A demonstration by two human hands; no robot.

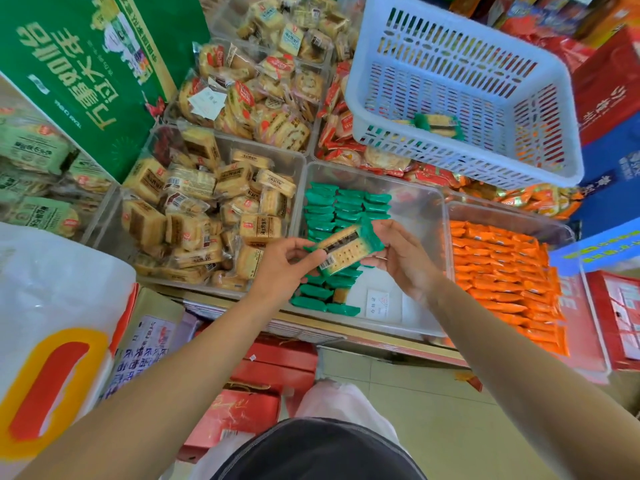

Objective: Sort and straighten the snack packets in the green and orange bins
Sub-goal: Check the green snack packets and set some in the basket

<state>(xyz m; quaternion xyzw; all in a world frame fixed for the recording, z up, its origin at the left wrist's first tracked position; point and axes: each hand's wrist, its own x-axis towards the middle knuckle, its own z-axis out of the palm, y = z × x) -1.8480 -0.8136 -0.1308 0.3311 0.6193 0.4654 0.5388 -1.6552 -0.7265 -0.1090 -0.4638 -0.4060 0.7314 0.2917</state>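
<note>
Green packet (341, 249) held over the green bin (420, 223).
Left grip (284, 268) and right grip (401, 258) each pinch an end; a loose pinch could drop it crooked onto the neat rows (346, 206).

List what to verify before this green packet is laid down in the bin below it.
1. Grip: left hand and right hand each pinch an end of the held green packet: ok.
2. Target: the clear bin with the green rows lies directly under it: ok.
3. Room: the bin's right part is bare apart from a paper slip: ok.
4. Rows straight: packets at the near end lie uneven: not ok.
5. Strays: a stray green packet lies in the white basket: not ok.
6. Orange packets are in rows in their own bin, with no green among them: ok.
</note>
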